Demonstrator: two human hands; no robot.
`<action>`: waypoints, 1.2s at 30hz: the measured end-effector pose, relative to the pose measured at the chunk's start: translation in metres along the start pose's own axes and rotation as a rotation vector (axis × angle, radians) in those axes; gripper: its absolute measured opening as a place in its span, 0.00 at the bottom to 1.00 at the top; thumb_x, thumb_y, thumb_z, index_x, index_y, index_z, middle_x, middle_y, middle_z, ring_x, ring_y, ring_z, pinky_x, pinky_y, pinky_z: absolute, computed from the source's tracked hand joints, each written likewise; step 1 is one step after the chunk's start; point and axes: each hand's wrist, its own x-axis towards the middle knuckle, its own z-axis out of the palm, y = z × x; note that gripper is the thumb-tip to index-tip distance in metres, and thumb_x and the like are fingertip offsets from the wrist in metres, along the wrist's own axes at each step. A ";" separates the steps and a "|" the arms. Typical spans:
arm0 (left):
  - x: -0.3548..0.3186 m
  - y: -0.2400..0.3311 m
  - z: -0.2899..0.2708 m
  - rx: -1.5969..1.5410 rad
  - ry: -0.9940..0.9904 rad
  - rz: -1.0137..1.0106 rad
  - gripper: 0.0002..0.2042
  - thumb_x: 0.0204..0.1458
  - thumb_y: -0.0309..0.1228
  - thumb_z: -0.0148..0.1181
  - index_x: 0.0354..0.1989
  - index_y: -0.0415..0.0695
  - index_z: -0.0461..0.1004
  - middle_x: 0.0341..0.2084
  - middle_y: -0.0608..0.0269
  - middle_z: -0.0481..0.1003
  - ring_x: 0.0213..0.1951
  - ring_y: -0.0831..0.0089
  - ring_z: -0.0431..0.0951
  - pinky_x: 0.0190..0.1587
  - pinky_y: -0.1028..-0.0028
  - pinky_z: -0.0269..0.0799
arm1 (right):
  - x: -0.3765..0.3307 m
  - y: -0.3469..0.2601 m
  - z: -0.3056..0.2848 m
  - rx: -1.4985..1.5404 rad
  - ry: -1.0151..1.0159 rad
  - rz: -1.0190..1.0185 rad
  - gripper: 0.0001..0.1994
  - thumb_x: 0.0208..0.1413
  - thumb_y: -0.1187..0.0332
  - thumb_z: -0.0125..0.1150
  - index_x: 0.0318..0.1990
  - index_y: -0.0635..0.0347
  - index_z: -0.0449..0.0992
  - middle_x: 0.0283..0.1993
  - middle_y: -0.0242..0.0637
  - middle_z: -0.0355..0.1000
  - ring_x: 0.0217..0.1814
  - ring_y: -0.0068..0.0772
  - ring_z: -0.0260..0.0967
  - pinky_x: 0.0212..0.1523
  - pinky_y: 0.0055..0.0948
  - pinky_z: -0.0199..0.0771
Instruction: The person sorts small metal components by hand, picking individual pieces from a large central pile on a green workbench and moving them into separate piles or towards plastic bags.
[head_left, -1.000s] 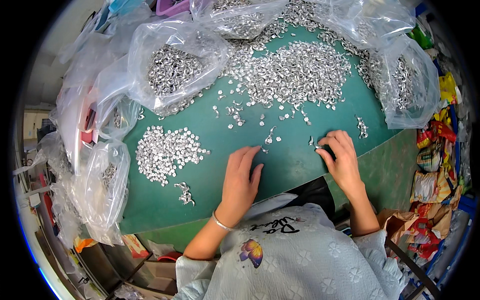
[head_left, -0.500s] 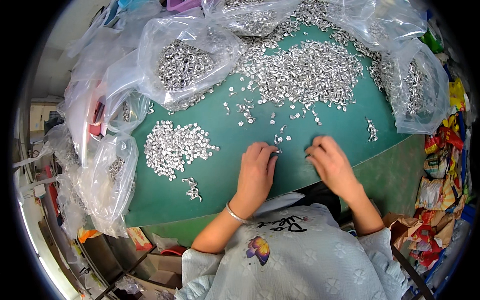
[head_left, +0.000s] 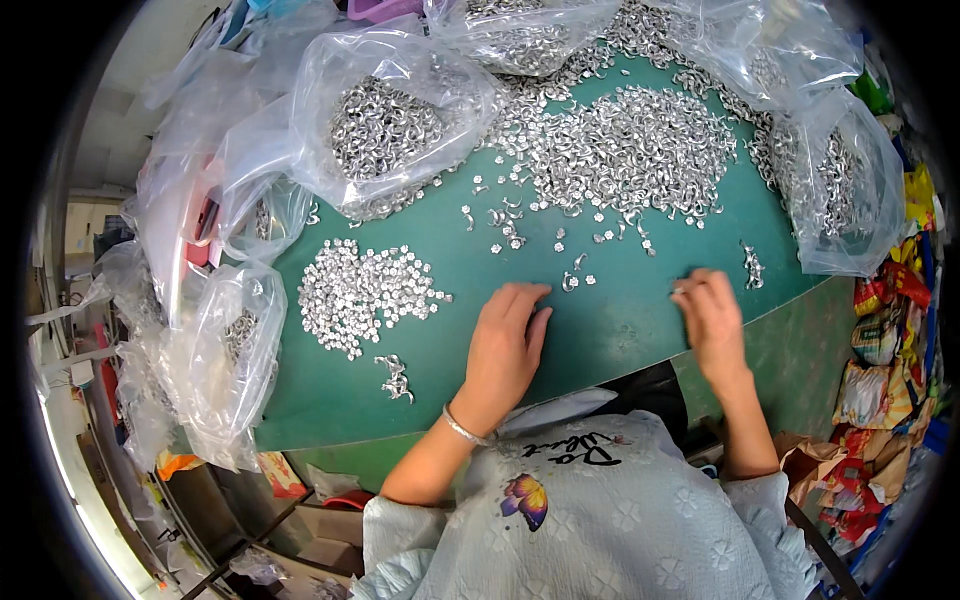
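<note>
My left hand (head_left: pixel 503 342) rests on the green tabletop near its front edge, thumb apart from the fingers, with no piece visible in it. Just beyond its fingertips lie a few loose silver metal pieces (head_left: pixel 571 282), some curved and some flower-shaped. My right hand (head_left: pixel 714 318) is over the table farther right, fingers curled down and slightly blurred. Something small and pale shows at its fingertips, too small to name. Nearest to it on the right is a little cluster of joined silver pieces (head_left: pixel 752 266).
A big heap of curved silver pieces (head_left: pixel 640 150) covers the far middle. Flower-shaped pieces (head_left: pixel 360 295) form a pile on the left, with another small cluster (head_left: pixel 395 378) in front. Clear plastic bags (head_left: pixel 400 120) of metal parts line the far side. Colourful packets (head_left: pixel 880 320) stand at right.
My right hand has moved right, away from the left hand. The small piece at my left fingertips no longer shows there. The whole view has shifted slightly.
</note>
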 end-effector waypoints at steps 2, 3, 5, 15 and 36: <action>0.007 0.002 0.001 0.027 -0.015 0.013 0.16 0.50 0.17 0.61 0.48 0.38 0.72 0.38 0.53 0.72 0.39 0.58 0.75 0.42 0.67 0.72 | 0.001 0.022 -0.011 -0.106 0.102 0.068 0.09 0.49 0.82 0.64 0.38 0.67 0.73 0.43 0.46 0.68 0.44 0.49 0.70 0.44 0.38 0.73; 0.013 0.005 0.002 0.043 -0.021 0.056 0.16 0.50 0.18 0.62 0.48 0.38 0.72 0.39 0.53 0.71 0.39 0.57 0.74 0.43 0.66 0.72 | 0.005 0.030 -0.016 -0.171 0.161 0.091 0.09 0.49 0.83 0.63 0.38 0.68 0.73 0.43 0.47 0.69 0.45 0.49 0.70 0.45 0.39 0.72; 0.023 0.009 0.006 0.075 -0.028 0.139 0.16 0.50 0.18 0.62 0.49 0.37 0.71 0.41 0.52 0.70 0.41 0.56 0.73 0.44 0.64 0.71 | 0.012 0.033 -0.021 -0.264 0.225 0.061 0.10 0.49 0.82 0.63 0.39 0.67 0.74 0.44 0.47 0.69 0.46 0.50 0.69 0.47 0.40 0.70; 0.017 -0.003 0.005 0.049 -0.073 0.056 0.13 0.51 0.18 0.59 0.46 0.36 0.71 0.42 0.49 0.69 0.42 0.50 0.72 0.45 0.62 0.70 | 0.072 -0.035 0.023 -0.082 0.010 -0.144 0.13 0.49 0.75 0.65 0.44 0.62 0.77 0.46 0.38 0.70 0.48 0.43 0.65 0.47 0.38 0.64; 0.017 -0.010 -0.003 0.154 -0.070 0.177 0.08 0.51 0.17 0.58 0.39 0.33 0.73 0.39 0.51 0.70 0.40 0.54 0.73 0.44 0.63 0.71 | 0.048 -0.025 0.006 -0.138 0.083 -0.106 0.06 0.47 0.75 0.66 0.32 0.61 0.74 0.38 0.37 0.70 0.42 0.41 0.66 0.41 0.38 0.61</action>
